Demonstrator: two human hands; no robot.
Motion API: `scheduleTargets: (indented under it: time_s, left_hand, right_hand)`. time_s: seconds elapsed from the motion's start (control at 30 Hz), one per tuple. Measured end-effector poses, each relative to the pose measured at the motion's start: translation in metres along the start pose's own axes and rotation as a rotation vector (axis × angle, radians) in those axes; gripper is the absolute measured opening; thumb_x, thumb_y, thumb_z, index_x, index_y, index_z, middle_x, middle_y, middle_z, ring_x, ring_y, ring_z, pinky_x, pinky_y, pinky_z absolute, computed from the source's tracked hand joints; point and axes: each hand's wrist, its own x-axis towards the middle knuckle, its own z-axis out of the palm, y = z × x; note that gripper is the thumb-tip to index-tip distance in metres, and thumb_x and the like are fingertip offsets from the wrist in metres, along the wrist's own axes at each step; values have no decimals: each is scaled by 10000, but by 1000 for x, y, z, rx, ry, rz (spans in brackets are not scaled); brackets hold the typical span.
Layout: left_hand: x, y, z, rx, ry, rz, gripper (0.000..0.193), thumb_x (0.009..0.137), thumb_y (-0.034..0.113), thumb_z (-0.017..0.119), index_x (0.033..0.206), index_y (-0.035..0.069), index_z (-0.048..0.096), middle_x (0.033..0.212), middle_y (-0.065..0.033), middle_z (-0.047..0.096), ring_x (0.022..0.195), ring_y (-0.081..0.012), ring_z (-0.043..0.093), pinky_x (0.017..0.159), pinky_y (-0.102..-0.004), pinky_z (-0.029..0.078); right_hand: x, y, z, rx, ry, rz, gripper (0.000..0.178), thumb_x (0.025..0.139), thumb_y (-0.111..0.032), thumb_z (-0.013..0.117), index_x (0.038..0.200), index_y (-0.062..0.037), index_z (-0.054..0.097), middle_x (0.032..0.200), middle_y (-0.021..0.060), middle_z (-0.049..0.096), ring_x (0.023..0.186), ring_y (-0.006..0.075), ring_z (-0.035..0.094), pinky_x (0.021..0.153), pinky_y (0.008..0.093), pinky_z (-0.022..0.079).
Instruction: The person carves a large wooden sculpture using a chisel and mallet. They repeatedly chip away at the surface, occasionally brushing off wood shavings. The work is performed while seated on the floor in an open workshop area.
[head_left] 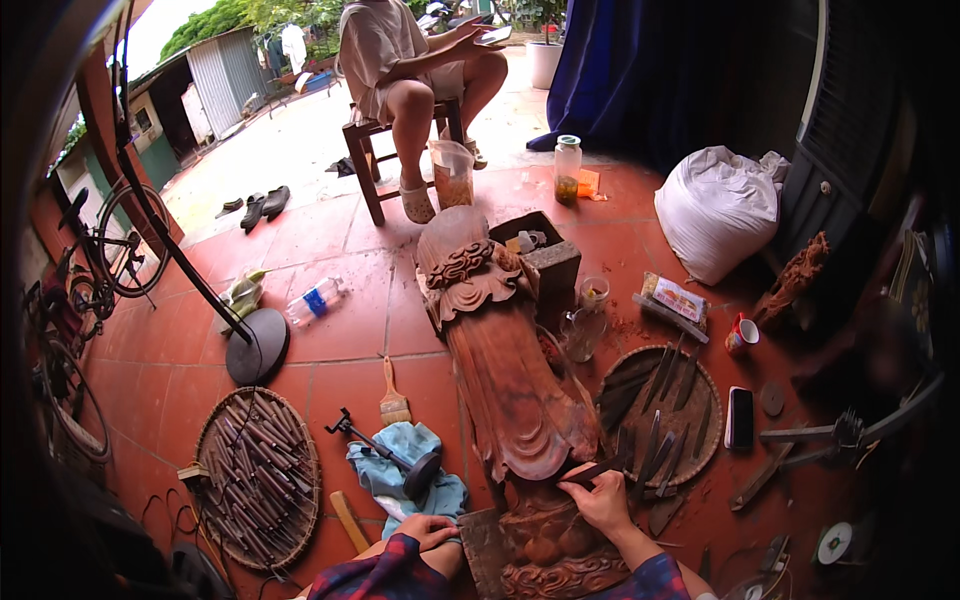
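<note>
A large carved wooden piece (515, 390), reddish-brown with scrollwork at its far end, lies lengthwise in front of me. My right hand (600, 502) grips a dark, flat, file-like tool (592, 470) against the carving's near curved edge. Below that hand, a carved wooden base (555, 535) shows relief work. My left hand (425, 531) rests on my knee beside the base's left edge, holding nothing that I can see, its fingers loosely stretched out. Several files and blades lie in a round woven tray (712, 440) to the right of the carving.
Many chisels fill another woven tray (203, 450) at left. Between lie a paintbrush (394, 405), a blue cloth (415, 440) and a wooden handle (348, 520). A phone (739, 420), cup (742, 335) and white sack (720, 215) are right. A person (390, 60) sits beyond the carving.
</note>
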Motion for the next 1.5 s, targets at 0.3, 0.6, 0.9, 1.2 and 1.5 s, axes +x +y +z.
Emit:
scheduleTargets:
  time_s: [0.3,0.6,0.9,1.2,1.5]
  left_hand:
    - [0,4,1,-6,21,25,263,919,307,607,997,68,685,826,-70,699,724,-117,632,676,-284,490]
    - [-2,5,-1,-13,7,-11,260,914,304,613,992,67,687,831,-97,698,753,-168,663,691,-300,496]
    - [2,-4,0,23,8,3,253,914,296,615,998,68,689,826,-95,700,727,-151,660,672,-297,494]
    - [2,8,-3,15,46,72,225,902,259,628,959,48,686,733,-110,665,640,-115,600,602,-292,475]
    - [3,15,-5,-27,83,55,170,874,207,655,911,45,696,612,-73,603,534,-97,509,522,-291,422]
  right_hand:
    - [1,-17,-5,-116,-63,105,163,726,-204,771,805,-67,731,644,128,649,536,205,628,506,305,453]
    - [3,-14,-6,-77,-124,115,136,744,-103,747,795,16,706,707,117,693,637,118,652,580,275,479]
    - [10,-13,-9,6,-172,85,128,733,-108,741,797,-1,713,654,104,670,602,145,648,549,276,464]
    - [12,-10,-15,78,-254,138,102,741,-26,733,799,45,688,745,92,694,687,126,642,653,271,494]
    - [7,-12,-18,278,-129,306,101,817,40,679,912,5,677,781,0,636,713,65,581,648,209,452]
